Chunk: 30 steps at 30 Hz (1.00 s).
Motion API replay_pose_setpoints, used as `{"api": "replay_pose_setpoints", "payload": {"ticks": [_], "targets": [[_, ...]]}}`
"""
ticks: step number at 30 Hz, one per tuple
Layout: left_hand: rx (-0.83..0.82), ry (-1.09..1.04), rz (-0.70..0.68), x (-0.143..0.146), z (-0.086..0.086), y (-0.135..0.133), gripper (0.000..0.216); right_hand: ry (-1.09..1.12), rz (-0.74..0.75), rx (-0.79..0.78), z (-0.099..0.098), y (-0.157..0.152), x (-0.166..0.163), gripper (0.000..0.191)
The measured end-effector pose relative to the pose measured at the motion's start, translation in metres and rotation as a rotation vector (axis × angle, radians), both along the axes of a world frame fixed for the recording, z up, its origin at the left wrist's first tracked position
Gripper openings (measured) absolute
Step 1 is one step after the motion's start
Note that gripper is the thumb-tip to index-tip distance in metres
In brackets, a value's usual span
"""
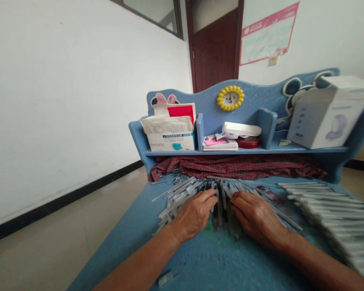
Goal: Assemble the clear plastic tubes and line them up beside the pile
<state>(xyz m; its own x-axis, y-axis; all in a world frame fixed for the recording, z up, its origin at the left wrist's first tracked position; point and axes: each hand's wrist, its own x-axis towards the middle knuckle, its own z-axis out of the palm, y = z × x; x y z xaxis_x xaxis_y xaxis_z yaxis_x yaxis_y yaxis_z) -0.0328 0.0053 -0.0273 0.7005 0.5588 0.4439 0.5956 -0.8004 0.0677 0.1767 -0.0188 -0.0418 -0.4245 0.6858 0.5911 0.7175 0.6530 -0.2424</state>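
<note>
My left hand and my right hand face each other over a heap of slim clear pens. Between them lies a bunch of pens, some with dark parts, pointing roughly towards me and slightly blurred. The left fingers are closed at the left side of the bunch; the right fingers curl against its right side. More loose pens spread out left of and behind my left hand. My fingertips are partly hidden among the pens.
At the right of the blue desk lies a large stack of pens in rows. A checked cloth lies under the shelf, which bears a mask box, papers and a white box. A small clear piece lies near the front.
</note>
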Motion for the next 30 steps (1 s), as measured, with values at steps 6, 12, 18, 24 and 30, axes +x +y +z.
{"api": "replay_pose_setpoints", "payload": {"ticks": [6,12,18,24,30], "targets": [[0.159,-0.1,-0.122,0.009,0.013,-0.015,0.03,0.57,0.027,-0.435,0.013,0.0,-0.008,0.021],[0.251,-0.094,-0.177,0.024,0.021,-0.037,0.024,1.012,0.221,-0.937,0.018,-0.006,-0.019,0.031],[0.235,-0.131,-0.233,0.028,0.024,-0.043,0.024,1.196,0.26,-1.033,0.016,-0.007,-0.017,0.029],[0.196,-0.229,0.036,0.004,0.027,-0.017,0.021,1.15,0.177,-1.056,0.018,-0.005,-0.012,0.027],[-0.07,-0.013,0.313,-0.018,0.027,0.006,0.018,1.093,0.118,-1.03,0.02,-0.007,-0.011,0.029]]}}
